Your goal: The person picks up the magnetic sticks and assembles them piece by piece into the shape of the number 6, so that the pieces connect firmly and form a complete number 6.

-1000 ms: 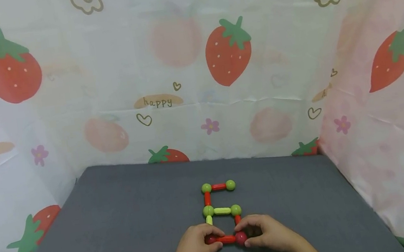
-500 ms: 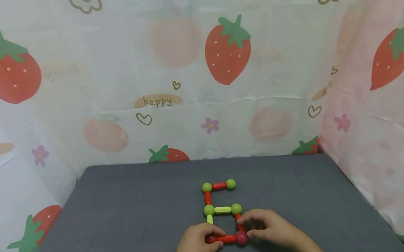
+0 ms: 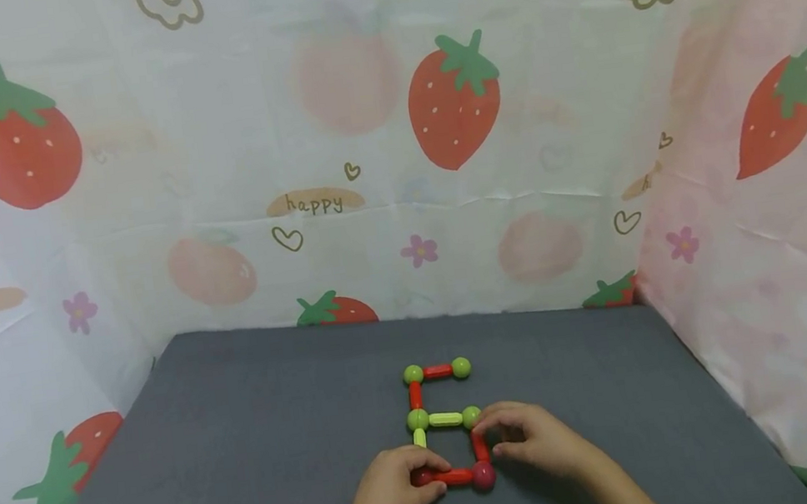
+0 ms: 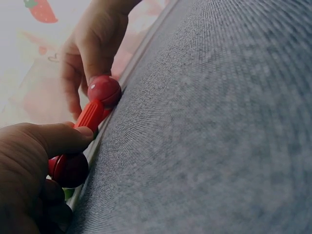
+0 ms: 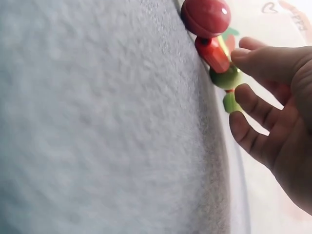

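Note:
A ball-and-stick toy figure lies on the grey cloth, shaped like a 6. My left hand (image 3: pixel 395 488) grips its lower-left corner, fingers round a dark red ball (image 4: pixel 71 170) and thumb on the red bottom stick (image 3: pixel 455 477). A second dark red ball (image 3: pixel 483 475) forms the lower-right corner. From it a slightly tilted red stick (image 3: pixel 480 447) runs up to a green ball (image 3: pixel 472 417). Beside that stick and ball is my right hand (image 3: pixel 540 437), its fingers loosely bent and spread, fingertips at or near the green ball; contact is unclear.
The upper part of the figure has a yellow-green crossbar stick (image 3: pixel 445 419), a red upright stick (image 3: pixel 415 395) and a red top stick (image 3: pixel 437 371) between green balls. Grey cloth (image 3: pixel 273 419) surrounds it. A strawberry-print curtain (image 3: pixel 548 133) closes off the back and sides.
My right hand has let go of the lower-right dark red ball and moved up along the right red stick to the green ball. The left hand keeps its place.

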A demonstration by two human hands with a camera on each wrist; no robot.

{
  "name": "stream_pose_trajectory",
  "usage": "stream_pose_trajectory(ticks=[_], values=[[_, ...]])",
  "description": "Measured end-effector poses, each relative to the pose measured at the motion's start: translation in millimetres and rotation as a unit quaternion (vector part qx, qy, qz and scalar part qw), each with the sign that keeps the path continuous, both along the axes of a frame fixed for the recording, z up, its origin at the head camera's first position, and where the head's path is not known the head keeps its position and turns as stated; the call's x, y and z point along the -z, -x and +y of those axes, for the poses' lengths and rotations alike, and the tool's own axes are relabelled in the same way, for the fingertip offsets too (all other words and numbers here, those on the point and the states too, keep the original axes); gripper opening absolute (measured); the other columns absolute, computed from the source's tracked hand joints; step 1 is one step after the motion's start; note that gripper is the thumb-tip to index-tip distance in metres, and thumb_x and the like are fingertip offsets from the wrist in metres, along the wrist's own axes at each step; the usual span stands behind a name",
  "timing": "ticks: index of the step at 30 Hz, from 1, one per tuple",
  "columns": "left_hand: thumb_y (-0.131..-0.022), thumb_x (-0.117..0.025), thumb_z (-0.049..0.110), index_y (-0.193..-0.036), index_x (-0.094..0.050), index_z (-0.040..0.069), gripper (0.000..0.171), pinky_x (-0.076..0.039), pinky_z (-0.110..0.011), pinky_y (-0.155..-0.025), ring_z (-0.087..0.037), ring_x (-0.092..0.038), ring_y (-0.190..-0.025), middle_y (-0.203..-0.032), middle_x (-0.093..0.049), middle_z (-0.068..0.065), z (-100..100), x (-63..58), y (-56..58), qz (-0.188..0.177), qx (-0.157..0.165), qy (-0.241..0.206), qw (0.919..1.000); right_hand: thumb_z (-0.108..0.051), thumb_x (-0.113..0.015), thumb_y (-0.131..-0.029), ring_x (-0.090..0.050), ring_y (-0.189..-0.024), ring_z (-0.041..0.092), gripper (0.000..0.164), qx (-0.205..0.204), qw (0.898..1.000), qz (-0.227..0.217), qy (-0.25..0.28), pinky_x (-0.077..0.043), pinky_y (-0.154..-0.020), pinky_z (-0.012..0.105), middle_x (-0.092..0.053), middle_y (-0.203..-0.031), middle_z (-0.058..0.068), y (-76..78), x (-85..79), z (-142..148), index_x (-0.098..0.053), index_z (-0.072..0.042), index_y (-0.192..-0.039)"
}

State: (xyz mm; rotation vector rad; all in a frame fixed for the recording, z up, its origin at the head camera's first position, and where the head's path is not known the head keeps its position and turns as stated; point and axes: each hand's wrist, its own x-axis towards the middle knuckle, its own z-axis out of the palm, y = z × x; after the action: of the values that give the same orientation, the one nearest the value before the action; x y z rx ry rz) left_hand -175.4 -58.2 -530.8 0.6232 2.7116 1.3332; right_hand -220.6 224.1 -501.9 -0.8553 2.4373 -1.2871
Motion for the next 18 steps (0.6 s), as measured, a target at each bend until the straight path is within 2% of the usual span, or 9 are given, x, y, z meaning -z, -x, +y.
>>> stream_pose_trajectory(ticks=[7,12,18], values=[[-0.081,-0.087,0.024,-0.096,-0.08,0.034,0.019,-0.045,-0.023,-0.066,0.002,-0.056,-0.074,-0.09,-0.068,0.019,-1.5,-1.3,-0.2,0.0,0.003,-0.005,1.0,-0.005,-0.071,-0.094,-0.056,-0.131,0.025,0.033,-0.033,0.999,0.012,-0.038,-0.045,-0.107,0.035,-0.065,-0.134,-0.004,7.5,-4.3,-0.9,-0.073,-0.021,-0.123],[-0.082,-0.086,0.024,-0.096,-0.079,0.034,0.019,-0.045,-0.022,-0.065,0.001,-0.056,-0.073,-0.089,-0.067,0.018,-2.0,-1.3,0.1,-0.003,0.002,-0.006,1.0,0.0,-0.068,-0.094,-0.055,-0.133,0.02,0.037,-0.075,0.995,0.017,-0.057,-0.043,-0.11,0.034,-0.066,-0.134,-0.007,14.1,-5.1,-4.9,-0.073,-0.021,-0.125],[-0.082,-0.086,0.023,-0.096,-0.08,0.034,0.019,-0.045,-0.023,-0.065,0.001,-0.056,-0.073,-0.09,-0.068,0.018,-1.5,-1.4,-0.3,-0.006,0.002,-0.009,0.9999,0.011,-0.062,-0.09,-0.057,-0.13,0.016,0.044,-0.118,0.991,0.016,-0.061,-0.044,-0.109,0.031,-0.069,-0.13,-0.006,19.6,-1.3,-9.4,-0.076,-0.019,-0.12]])
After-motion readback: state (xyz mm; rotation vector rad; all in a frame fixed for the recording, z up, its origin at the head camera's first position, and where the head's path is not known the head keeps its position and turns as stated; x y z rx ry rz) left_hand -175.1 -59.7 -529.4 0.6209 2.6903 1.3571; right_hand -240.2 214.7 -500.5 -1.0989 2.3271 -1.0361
